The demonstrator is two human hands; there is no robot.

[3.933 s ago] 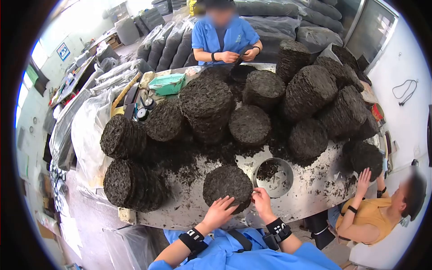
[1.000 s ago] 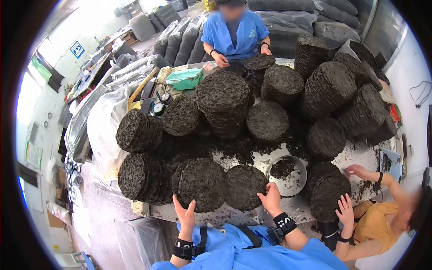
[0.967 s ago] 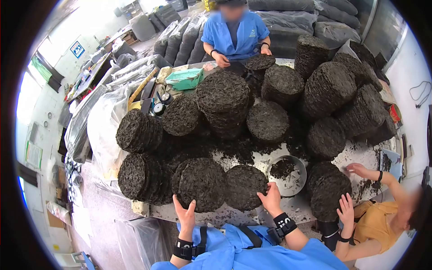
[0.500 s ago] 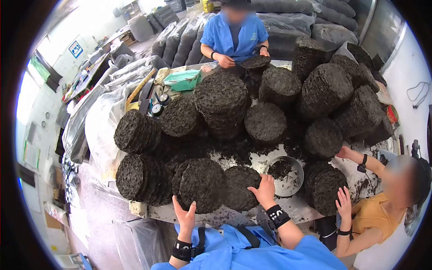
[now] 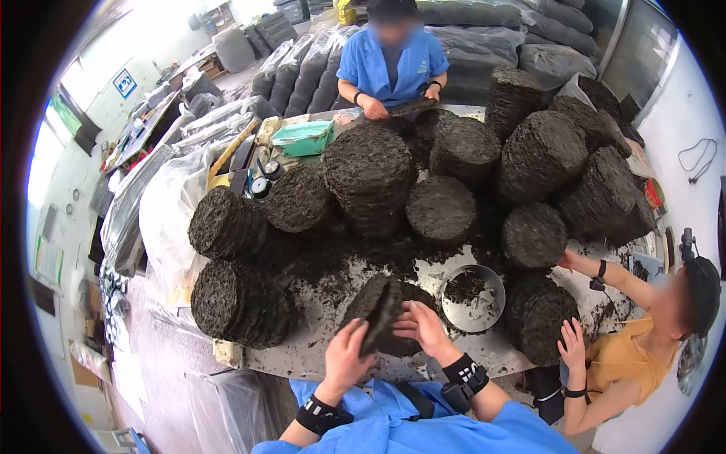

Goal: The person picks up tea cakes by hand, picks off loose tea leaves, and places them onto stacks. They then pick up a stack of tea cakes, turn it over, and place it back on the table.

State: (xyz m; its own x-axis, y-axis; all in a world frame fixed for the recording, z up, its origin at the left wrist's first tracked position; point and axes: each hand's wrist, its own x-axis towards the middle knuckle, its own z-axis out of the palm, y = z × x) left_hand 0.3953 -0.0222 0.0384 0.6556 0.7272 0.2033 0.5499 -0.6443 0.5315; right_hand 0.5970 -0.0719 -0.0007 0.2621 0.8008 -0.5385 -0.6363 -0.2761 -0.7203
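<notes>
at the near table (image 5: 302,354) edge, we hold one dark pressed disc (image 5: 376,306) on its rim
our left hand (image 5: 344,365) curls round it from below, fingers closed on its edge; our right hand (image 5: 423,331) lies spread against its other face. it stands tilted just beside the metal ring (image 5: 491,314).

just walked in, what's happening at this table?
The wearer's left hand grips a dark pressed disc, tilted on edge at the near side of the metal table; the right hand lies against its face. A metal ring sits beside it. Stacks of discs cover the table. A person in yellow touches one stack; a person in blue handles another disc.
</notes>
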